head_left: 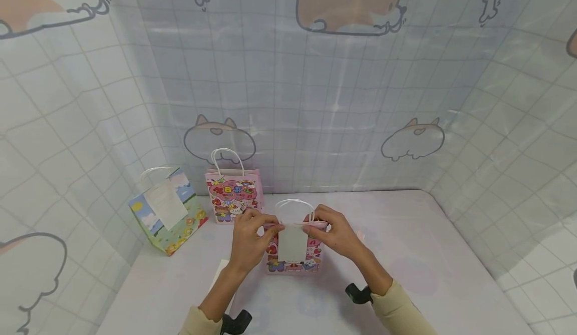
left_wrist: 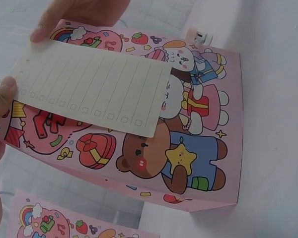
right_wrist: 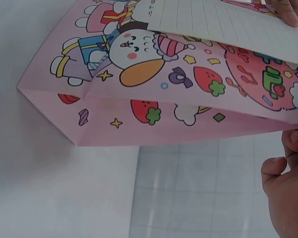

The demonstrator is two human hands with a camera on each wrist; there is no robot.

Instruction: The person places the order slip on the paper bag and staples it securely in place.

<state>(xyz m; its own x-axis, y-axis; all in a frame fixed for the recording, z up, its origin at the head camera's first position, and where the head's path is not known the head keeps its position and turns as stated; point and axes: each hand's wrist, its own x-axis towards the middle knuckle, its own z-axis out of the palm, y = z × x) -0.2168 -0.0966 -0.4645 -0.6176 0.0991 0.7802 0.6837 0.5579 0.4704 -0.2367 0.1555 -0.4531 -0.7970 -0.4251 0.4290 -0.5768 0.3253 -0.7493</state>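
A pink paper gift bag (head_left: 293, 270) with cartoon animals and white handles stands upright on the table in the head view. A small lined checklist sheet (head_left: 292, 245) hangs flat against its front; in the left wrist view the sheet (left_wrist: 94, 89) has a row of small boxes along one side. My left hand (head_left: 249, 241) pinches the bag's top edge at the left, its thumb on the sheet's upper corner. At the right of that edge, my right hand (head_left: 337, 232) pinches the bag close to the sheet's other upper corner. Some fingers are hidden behind the bag.
A matching pink bag (head_left: 234, 195) stands behind to the left. Farther left, a green and blue bag (head_left: 187, 225) bears a pale sheet (head_left: 165, 204). Another white sheet (head_left: 221, 270) lies partly under my left forearm. A patterned curtain (head_left: 315, 99) surrounds the table (head_left: 405, 255).
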